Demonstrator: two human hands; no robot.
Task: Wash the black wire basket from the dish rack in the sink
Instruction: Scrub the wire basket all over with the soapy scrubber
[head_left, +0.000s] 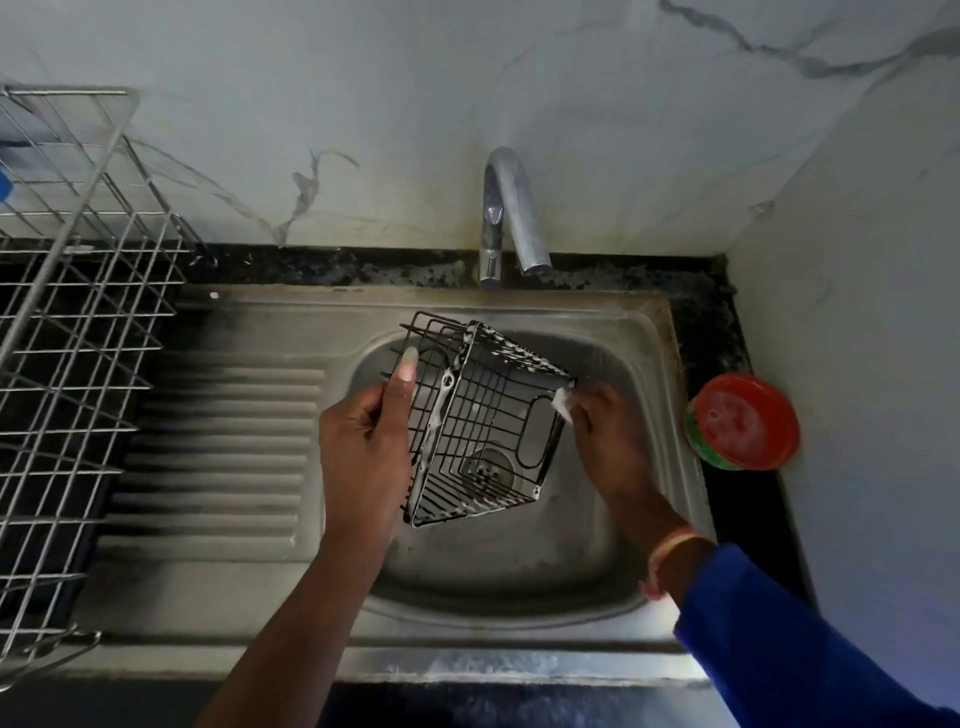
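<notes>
A black wire basket (483, 415), streaked with white suds, is held tilted over the steel sink bowl (509, 566). My left hand (366, 436) grips its left side, thumb stretched up along the wires. At the basket's right upper corner my right hand (605, 431) pinches a small sudsy scrubber (563, 404) against the rim. The drain (488, 467) shows through the basket's mesh. No water runs from the tap (511, 218).
A metal dish rack (78, 332) stands at the left over the ribbed drainboard (223, 441). A round red and green soap tub (743, 421) sits on the black counter to the right of the sink. Marble walls close in behind and at the right.
</notes>
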